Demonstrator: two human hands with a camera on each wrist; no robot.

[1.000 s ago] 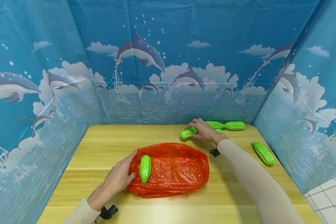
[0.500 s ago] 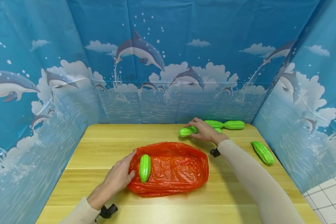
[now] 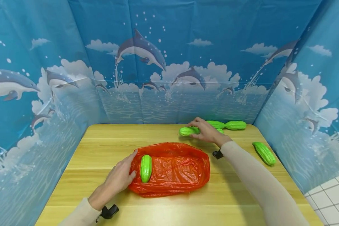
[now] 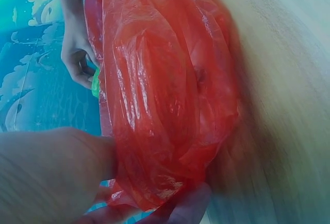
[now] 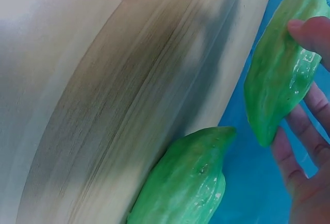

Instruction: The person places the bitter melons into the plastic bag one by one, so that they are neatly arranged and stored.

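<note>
My right hand (image 3: 207, 131) pinches a bright green ridged gourd (image 3: 185, 131) between thumb and fingers at the back of the table. In the right wrist view the held gourd (image 5: 278, 72) appears above another gourd (image 5: 183, 182) on the wood. My left hand (image 3: 117, 175) holds the left end of an open red plastic bag (image 3: 169, 191), thumb over its rim. Inside the bag, near that hand, lies one gourd (image 3: 146, 168). The left wrist view shows the bag's crinkled side (image 4: 154, 95), with the left fingers partly hidden under its end.
Behind the right hand, several more gourds (image 3: 235, 125) lie along the back edge, partly covered by it. One gourd (image 3: 264, 153) rests near the right edge of the wooden table (image 3: 101, 141). A blue dolphin-print curtain (image 3: 169, 103) encloses the back and sides.
The right hand has raised its gourd slightly and shifted it a little left. The left hand keeps its place on the bag.
</note>
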